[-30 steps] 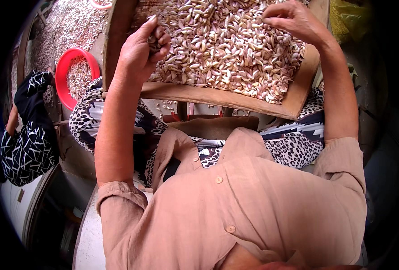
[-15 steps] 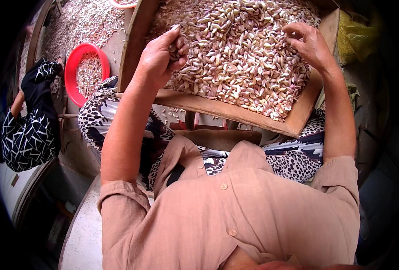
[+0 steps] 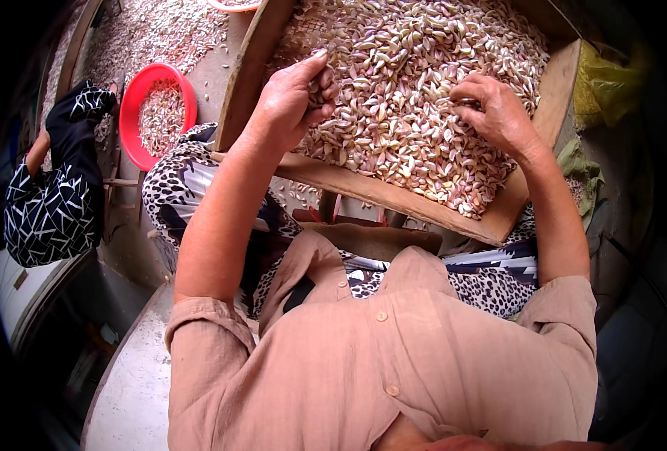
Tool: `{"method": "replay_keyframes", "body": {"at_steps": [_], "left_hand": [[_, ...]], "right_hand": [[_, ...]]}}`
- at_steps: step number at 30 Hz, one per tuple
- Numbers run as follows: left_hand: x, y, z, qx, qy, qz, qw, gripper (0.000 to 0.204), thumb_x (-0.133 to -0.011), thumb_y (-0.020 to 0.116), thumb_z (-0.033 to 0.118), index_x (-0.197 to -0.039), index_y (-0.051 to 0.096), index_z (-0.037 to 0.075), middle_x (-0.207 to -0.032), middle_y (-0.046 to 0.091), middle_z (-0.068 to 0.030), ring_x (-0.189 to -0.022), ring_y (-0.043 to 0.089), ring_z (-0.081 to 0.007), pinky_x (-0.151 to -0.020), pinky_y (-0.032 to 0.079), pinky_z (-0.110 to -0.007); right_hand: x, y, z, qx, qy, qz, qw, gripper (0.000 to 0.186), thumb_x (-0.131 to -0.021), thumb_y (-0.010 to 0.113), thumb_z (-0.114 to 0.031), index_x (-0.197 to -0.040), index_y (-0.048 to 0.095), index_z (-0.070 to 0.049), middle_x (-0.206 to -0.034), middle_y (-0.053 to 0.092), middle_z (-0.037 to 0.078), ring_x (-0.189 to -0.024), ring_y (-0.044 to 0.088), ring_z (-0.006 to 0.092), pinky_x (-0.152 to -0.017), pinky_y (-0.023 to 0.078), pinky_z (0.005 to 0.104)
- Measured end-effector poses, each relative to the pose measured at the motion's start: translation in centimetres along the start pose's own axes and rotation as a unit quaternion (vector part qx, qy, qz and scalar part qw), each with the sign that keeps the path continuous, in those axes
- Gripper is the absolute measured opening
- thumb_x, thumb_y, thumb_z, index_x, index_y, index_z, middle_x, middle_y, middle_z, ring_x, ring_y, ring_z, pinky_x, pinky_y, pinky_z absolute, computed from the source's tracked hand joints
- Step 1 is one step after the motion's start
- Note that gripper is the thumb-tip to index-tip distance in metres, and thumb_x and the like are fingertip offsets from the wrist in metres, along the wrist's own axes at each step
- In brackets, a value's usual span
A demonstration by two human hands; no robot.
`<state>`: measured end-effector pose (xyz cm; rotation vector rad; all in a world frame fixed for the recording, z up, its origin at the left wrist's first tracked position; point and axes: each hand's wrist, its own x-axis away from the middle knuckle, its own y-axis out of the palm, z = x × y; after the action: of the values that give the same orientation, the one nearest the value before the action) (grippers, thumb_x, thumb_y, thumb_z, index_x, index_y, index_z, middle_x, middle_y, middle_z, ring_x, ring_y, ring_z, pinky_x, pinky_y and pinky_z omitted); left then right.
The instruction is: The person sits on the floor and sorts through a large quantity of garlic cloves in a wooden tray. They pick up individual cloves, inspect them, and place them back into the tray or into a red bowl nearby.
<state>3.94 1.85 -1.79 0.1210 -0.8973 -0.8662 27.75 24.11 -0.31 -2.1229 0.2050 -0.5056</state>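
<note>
Many garlic cloves (image 3: 408,135): left hand (image 3: 294,101) clutches some, right hand (image 3: 495,113) half-curled, hold unclear; red basin (image 3: 130,116), yellow bag (image 3: 604,86) flank tray (image 3: 382,195).

1. The head view looks from the person's own head, through the left one of two fisheye cameras worn side by side.
2. It faces steeply down, with the shirt (image 3: 382,346) nearest, filling the lower middle.
3. Farther off, at top centre, comes the tray (image 3: 378,192), partly cut by the upper edge.
4. It is upright and unmirrored: left hand (image 3: 296,104) at left, right hand (image 3: 491,113) at right.
5. Its wide field reaches a co-worker (image 3: 51,214) at far left, before the black rim.
</note>
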Motion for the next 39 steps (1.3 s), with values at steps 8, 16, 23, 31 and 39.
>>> {"method": "replay_keyframes", "body": {"at_steps": [8, 16, 23, 31, 39], "left_hand": [[0.3, 0.6, 0.2, -0.027, 0.009, 0.030, 0.999, 0.034, -0.108, 0.048, 0.028, -0.079, 0.047, 0.010, -0.070, 0.044, -0.0016, -0.062, 0.043, -0.0114, -0.045, 0.032, -0.022], [0.5, 0.4, 0.3, -0.024, -0.003, 0.007, 1.000, 0.035, -0.108, 0.049, 0.032, -0.081, 0.049, 0.010, -0.070, 0.049, -0.0029, -0.060, 0.046, -0.0111, -0.046, 0.034, -0.022], [0.1, -0.7, 0.2, -0.025, -0.011, -0.043, 0.999, 0.035, -0.108, 0.048, 0.033, -0.082, 0.050, 0.010, -0.072, 0.050, -0.0022, -0.060, 0.046, -0.0109, -0.048, 0.035, -0.023], [0.3, -0.1, 0.3, -0.036, -0.012, -0.020, 0.999, 0.036, -0.108, 0.049, 0.032, -0.078, 0.049, 0.011, -0.071, 0.050, -0.0019, -0.060, 0.046, -0.0117, -0.048, 0.035, -0.023], [0.5, 0.6, 0.4, -0.041, -0.013, 0.020, 0.999, 0.038, -0.107, 0.050, 0.034, -0.076, 0.048, 0.012, -0.068, 0.050, -0.0014, -0.054, 0.045, -0.0114, -0.043, 0.032, -0.022]], "right_hand": [[1.2, 1.4, -2.8, 0.003, -0.084, -0.189, 0.978, 0.015, -0.077, 0.076, -0.011, -0.090, 0.074, -0.003, -0.101, 0.069, 0.011, -0.095, 0.067, 0.0309, -0.085, 0.054, 0.0421], [1.2, -1.6, -1.3, -0.063, 0.023, -0.222, 0.973, 0.015, -0.080, 0.071, -0.007, -0.092, 0.075, 0.001, -0.082, 0.073, 0.015, -0.074, 0.071, 0.0225, -0.071, 0.056, 0.0358], [0.7, -5.4, 3.8, 0.040, 0.094, 0.030, 0.994, 0.020, -0.085, 0.063, -0.012, -0.099, 0.072, -0.001, -0.092, 0.074, 0.018, -0.088, 0.072, 0.0321, -0.086, 0.056, 0.0390], [0.9, -4.4, 7.6, 0.119, 0.087, 0.174, 0.974, 0.047, -0.081, 0.062, -0.011, -0.128, 0.061, -0.007, -0.127, 0.064, 0.021, -0.115, 0.063, 0.0403, -0.100, 0.050, 0.0455], [0.5, -3.3, 7.8, 0.112, 0.051, 0.145, 0.982, 0.046, -0.079, 0.060, -0.005, -0.125, 0.064, -0.007, -0.116, 0.066, 0.020, -0.112, 0.063, 0.0405, -0.100, 0.049, 0.0456]]}}
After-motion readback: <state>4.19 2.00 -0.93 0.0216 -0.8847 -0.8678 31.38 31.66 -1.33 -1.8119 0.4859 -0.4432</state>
